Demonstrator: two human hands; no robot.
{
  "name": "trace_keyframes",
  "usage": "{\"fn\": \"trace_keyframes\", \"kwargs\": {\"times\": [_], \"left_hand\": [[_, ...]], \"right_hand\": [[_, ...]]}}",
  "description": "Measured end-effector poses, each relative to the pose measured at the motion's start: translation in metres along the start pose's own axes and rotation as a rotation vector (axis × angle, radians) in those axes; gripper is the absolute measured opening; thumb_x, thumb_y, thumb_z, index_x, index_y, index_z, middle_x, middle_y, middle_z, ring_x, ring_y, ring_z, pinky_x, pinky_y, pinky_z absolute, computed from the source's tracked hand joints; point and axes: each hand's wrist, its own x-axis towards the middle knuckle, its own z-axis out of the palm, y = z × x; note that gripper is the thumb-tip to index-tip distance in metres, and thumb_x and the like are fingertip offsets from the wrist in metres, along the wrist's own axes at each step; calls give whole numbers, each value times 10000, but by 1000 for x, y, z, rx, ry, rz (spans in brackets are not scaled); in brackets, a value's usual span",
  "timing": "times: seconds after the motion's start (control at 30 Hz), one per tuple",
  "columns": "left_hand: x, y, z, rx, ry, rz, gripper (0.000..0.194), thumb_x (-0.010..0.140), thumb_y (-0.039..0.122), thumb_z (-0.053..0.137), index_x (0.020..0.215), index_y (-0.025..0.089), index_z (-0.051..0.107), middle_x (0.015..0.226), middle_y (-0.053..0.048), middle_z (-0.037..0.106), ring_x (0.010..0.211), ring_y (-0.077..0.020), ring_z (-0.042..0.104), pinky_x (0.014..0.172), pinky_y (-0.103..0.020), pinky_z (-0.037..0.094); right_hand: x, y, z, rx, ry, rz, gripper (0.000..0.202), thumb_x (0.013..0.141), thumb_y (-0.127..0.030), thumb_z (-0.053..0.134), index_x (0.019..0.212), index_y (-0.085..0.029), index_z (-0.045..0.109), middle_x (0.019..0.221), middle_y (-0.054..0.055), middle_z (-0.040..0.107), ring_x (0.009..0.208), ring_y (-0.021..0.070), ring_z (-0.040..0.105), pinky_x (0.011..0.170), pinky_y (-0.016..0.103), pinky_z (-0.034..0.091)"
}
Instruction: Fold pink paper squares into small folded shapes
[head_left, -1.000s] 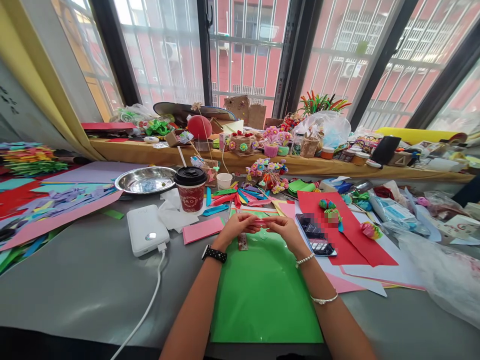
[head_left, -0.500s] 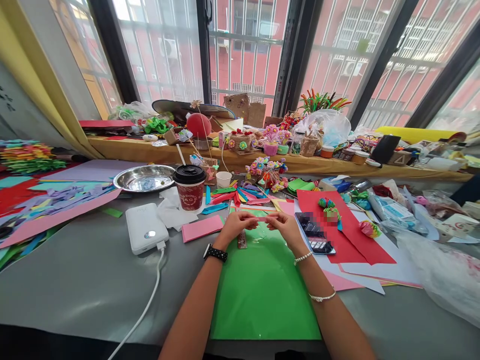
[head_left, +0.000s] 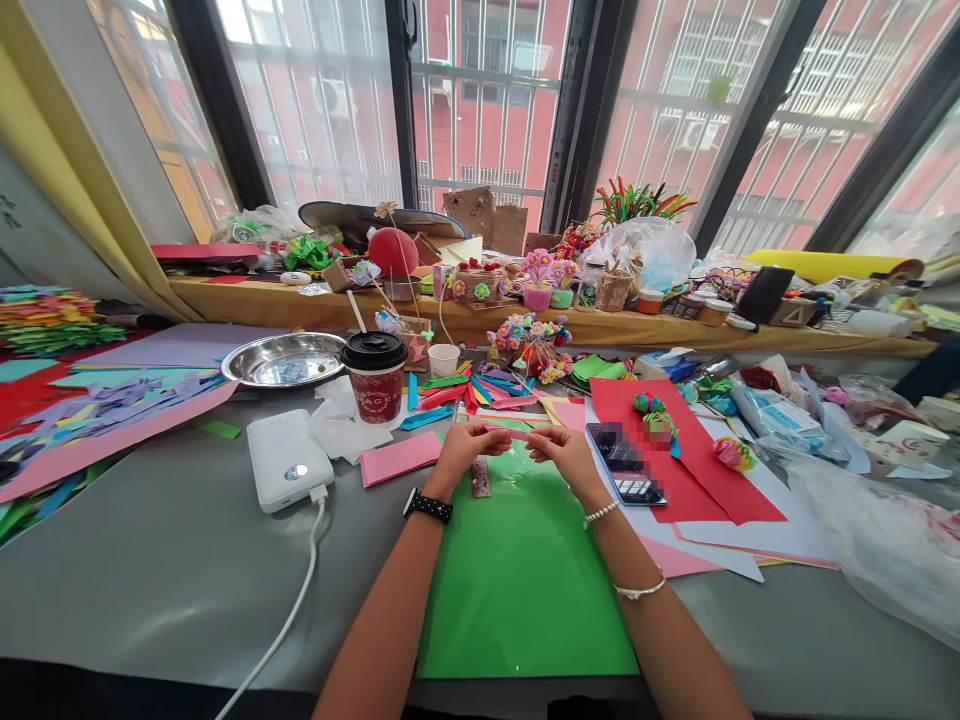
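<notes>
A small strip of pink paper (head_left: 517, 433) is stretched between my two hands, above the top part of a green sheet (head_left: 525, 590). My left hand (head_left: 469, 450) pinches its left end, and my right hand (head_left: 564, 458) pinches the right end. Fingers cover much of the strip. Just below my left hand, a small patterned piece (head_left: 481, 477) lies on the green sheet. Left of that hand rests a stack of pink paper (head_left: 401, 460). Close by my right hand is a smartphone (head_left: 626, 468).
A lidded paper cup (head_left: 376, 390), a white power bank (head_left: 289, 460) with its cable and a metal plate (head_left: 247, 378) stand to the left. Folded coloured strips (head_left: 495, 390) lie behind my hands. On the right are red paper (head_left: 720, 480) and a plastic bag (head_left: 885, 540).
The view has shifted slightly. Both hands keep pinching the pink strip in nearly the same place, with only small finger movement.
</notes>
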Motion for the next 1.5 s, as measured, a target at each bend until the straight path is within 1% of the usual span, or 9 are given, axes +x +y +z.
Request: {"fn": "trace_keyframes", "kwargs": {"times": [0.2, 0.57, 0.7, 0.77, 0.9, 0.97, 1.1, 1.3, 1.5], "left_hand": [[1, 0, 0, -24, 17, 0, 379, 496, 423, 662, 665, 87, 615, 630, -77, 661, 600, -171, 615, 650, -311, 489], [3, -2, 2, 77, 59, 41, 352, 546, 449, 616, 598, 105, 569, 546, -56, 634, 477, -130, 582, 508, -244, 469], [1, 0, 0, 97, 70, 26, 312, 571, 413, 615, 600, 106, 562, 551, -40, 620, 484, -115, 570, 506, -225, 454], [-2, 4, -1, 72, 12, 56, 274, 579, 370, 627, 641, 108, 573, 594, -34, 623, 544, -111, 578, 543, -214, 450], [-10, 12, 1, 24, -215, 130, 316, 569, 278, 658, 840, 135, 584, 642, -10, 625, 611, -111, 577, 588, -212, 447], [-12, 13, 3, 21, -281, 127, 268, 572, 271, 655, 784, 119, 596, 606, -11, 620, 574, -109, 571, 569, -215, 445], [-11, 12, 5, -13, -230, 116, 224, 570, 290, 652, 672, 98, 599, 555, -13, 615, 524, -105, 561, 540, -219, 442], [-9, 9, 3, -72, -108, 109, 225, 580, 302, 645, 665, 97, 605, 589, -26, 635, 525, -110, 569, 543, -230, 443], [-8, 7, 4, -88, -91, 155, 205, 601, 290, 632, 686, 106, 606, 605, -20, 626, 535, -98, 560, 536, -213, 430]], "right_hand": [[2, 0, 1, 2, 12, -17, 272, 561, -395, 624, 644, -136, 605, 536, 13, 613, 452, 115, 561, 472, 243, 466], [0, 0, 4, -22, 28, -8, 234, 585, -360, 617, 641, -134, 594, 520, 8, 600, 419, 95, 533, 413, 202, 419], [0, 0, 3, 40, 27, 49, 226, 575, -341, 633, 656, -134, 593, 516, -4, 593, 418, 76, 515, 410, 182, 404], [-1, -1, 1, 128, -26, 138, 223, 568, -328, 644, 675, -138, 598, 528, -10, 595, 416, 57, 499, 414, 165, 394], [-3, -4, -1, 343, -193, 304, 193, 575, -274, 660, 709, -146, 609, 550, -23, 588, 419, 19, 470, 414, 119, 373], [-4, -5, -1, 390, -241, 321, 184, 583, -249, 661, 731, -150, 612, 543, -29, 577, 438, 17, 478, 417, 106, 371], [-6, -6, 2, 380, -260, 242, 164, 612, -248, 641, 750, -166, 609, 577, -32, 583, 481, 31, 508, 464, 126, 408], [-8, -12, 8, 216, -199, -37, 206, 594, -233, 647, 790, -184, 605, 782, 10, 623, 704, 123, 575, 585, 225, 470], [-8, -12, 10, 113, -101, -176, 178, 613, -248, 630, 775, -177, 613, 704, 8, 625, 624, 127, 580, 571, 259, 475]]}}
